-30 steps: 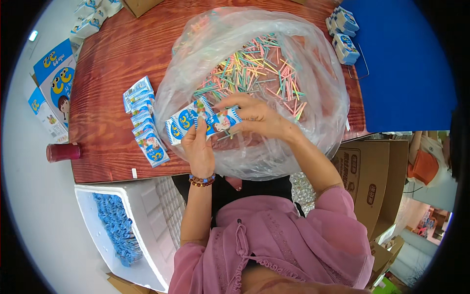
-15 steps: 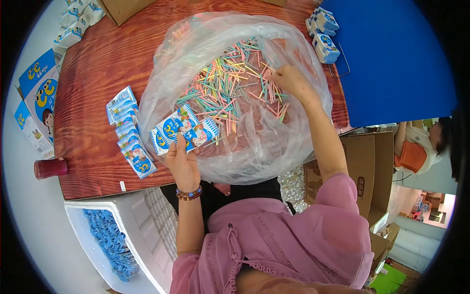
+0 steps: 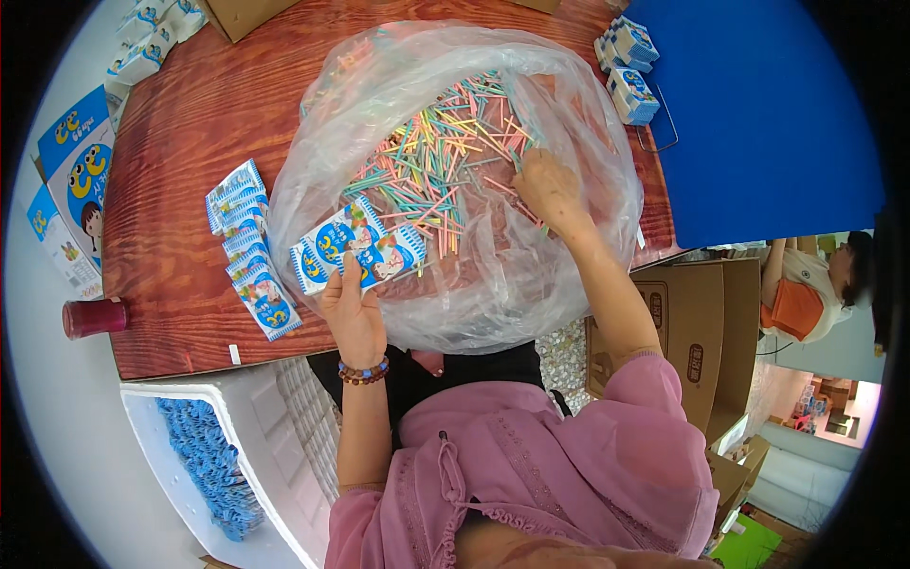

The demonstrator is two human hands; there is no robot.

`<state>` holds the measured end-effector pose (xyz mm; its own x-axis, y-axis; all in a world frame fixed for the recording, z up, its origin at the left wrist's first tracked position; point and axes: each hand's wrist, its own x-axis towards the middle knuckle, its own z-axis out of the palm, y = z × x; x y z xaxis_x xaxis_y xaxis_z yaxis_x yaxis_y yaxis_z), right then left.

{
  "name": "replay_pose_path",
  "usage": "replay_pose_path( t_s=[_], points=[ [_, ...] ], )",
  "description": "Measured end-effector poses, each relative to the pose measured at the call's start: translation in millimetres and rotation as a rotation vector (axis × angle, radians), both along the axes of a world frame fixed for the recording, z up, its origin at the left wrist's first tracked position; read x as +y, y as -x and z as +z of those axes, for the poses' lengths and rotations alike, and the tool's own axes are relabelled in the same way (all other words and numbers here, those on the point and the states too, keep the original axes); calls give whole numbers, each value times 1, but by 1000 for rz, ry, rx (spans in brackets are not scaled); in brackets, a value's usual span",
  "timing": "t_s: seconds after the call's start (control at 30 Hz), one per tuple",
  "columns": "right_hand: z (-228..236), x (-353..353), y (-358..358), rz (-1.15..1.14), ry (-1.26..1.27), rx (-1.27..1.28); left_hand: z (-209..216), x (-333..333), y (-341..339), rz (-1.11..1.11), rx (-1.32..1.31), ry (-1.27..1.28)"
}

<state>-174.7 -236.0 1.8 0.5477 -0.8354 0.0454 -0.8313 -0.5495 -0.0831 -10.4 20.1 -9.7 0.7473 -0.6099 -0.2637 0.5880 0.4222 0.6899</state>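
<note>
My left hand (image 3: 354, 313) pinches a small fan of blue-and-white printed packets (image 3: 332, 245), thumb on top, over the near left side of a clear plastic bag (image 3: 474, 308). Inside the spread bag lies a loose heap of thin pastel sticks (image 3: 427, 156) in pink, yellow and teal. My right hand (image 3: 550, 192) reaches down at the heap's right side. Its fingers are curled in toward the sticks, and the fingertips are partly hidden, so what they grip does not show. A row of overlapping packets (image 3: 248, 242) lies on the red wood-grain table (image 3: 180, 190), left of the bag.
A red-lidded jar (image 3: 95, 318) is at the table's left edge. Below it, a white foam box (image 3: 227, 417) holds many blue packets. Packet stacks (image 3: 630, 90) stand far right beside a blue surface (image 3: 768, 114). A cardboard box (image 3: 692, 341) is at right; another person (image 3: 806, 289) sits beyond.
My right hand has moved left and a little nearer, down into the sticks on the right side of the heap. My left hand still holds the packets in almost the same place.
</note>
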Motion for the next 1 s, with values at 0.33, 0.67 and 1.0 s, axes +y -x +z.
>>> replay_pose_path(
  t_s=[0.33, 0.67, 1.0],
  points=[
    [13, -11, 8, 30, -128, -122, -2, 4, -3, -4, -5, 4],
    [16, -82, -1, 596, -92, 26, 1, 5, -2, -9, -13, -12],
    [29, -89, -6, 694, 0, 305, -5, 4, -6, -1, -8, -42]
  ],
)
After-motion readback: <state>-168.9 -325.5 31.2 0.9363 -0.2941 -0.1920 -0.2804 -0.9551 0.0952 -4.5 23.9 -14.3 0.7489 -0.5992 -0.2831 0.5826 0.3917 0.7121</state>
